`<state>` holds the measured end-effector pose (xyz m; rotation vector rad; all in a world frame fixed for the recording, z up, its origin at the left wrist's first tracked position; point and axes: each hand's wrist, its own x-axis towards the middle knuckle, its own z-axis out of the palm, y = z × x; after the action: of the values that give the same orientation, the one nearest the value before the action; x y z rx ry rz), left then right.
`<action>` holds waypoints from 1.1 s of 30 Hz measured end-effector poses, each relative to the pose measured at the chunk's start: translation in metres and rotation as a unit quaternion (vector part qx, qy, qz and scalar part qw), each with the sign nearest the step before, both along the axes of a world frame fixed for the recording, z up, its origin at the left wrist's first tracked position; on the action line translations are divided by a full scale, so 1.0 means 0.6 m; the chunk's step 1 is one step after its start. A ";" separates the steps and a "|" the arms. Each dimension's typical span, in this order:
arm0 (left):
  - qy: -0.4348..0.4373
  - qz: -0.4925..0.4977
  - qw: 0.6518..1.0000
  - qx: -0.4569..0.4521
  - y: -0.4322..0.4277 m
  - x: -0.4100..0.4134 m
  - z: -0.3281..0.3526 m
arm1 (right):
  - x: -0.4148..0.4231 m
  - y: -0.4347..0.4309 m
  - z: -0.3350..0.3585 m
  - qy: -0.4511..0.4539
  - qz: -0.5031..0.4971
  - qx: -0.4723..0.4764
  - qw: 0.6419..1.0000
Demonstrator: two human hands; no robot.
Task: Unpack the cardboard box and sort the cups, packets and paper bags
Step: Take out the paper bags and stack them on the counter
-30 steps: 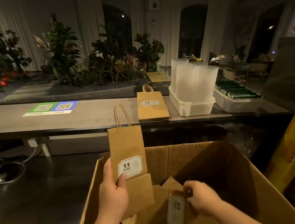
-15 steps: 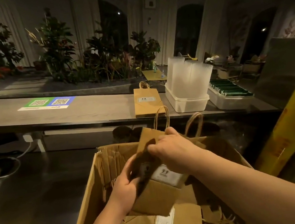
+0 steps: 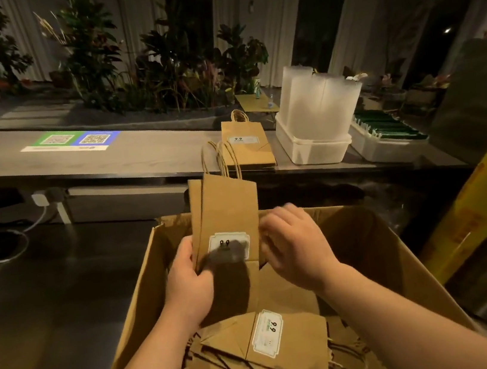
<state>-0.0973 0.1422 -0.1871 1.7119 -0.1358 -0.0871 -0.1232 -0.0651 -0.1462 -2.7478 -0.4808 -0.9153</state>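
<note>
The left hand point(image 3: 188, 281) grips the bags point(image 3: 227, 208) by their left edge, upright over the box point(image 3: 379, 246); the right hand point(image 3: 294, 243), blurred, is at their right edge, pinching or just touching I cannot tell. Half a second ago the bunch sat tilted under the right palm; now squared, it looks ready for the pile point(image 3: 246, 149) on the counter point(image 3: 138, 155)

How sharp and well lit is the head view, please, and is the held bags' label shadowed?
Head view: dim and warm; a shadow covers the lower label on the held paper bags; the right hand is motion-blurred, the left hand sharper; the yellow roll looks soft.
</note>
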 end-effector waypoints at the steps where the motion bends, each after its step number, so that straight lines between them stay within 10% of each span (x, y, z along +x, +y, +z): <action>1: -0.006 0.007 1.000 -0.005 -0.002 0.000 0.002 | -0.007 -0.015 -0.027 0.111 -0.063 0.040 0.991; 5: -0.017 0.035 0.999 -0.037 -0.008 -0.004 0.003 | -0.027 -0.063 -0.153 0.502 -0.210 0.035 0.838; 8: -0.009 0.047 0.997 -0.052 -0.008 -0.007 -0.001 | -0.033 -0.077 -0.189 0.583 -0.235 -0.046 0.776; 19: -0.002 0.055 0.996 -0.070 -0.006 -0.002 -0.001 | -0.044 -0.083 -0.118 0.369 -0.242 0.213 0.872; 25: -0.057 0.100 0.991 -0.069 0.009 0.002 -0.007 | -0.066 -0.081 0.045 0.253 -0.163 -0.024 0.953; 33: -0.066 0.013 0.997 -0.032 0.001 -0.001 -0.025 | -0.052 0.004 0.149 0.247 -0.011 -0.220 0.944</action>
<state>-0.0978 0.1426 -0.2022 1.6554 -0.2117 0.0492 -0.1542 -0.0624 -0.0567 -3.2251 -0.6132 -0.0937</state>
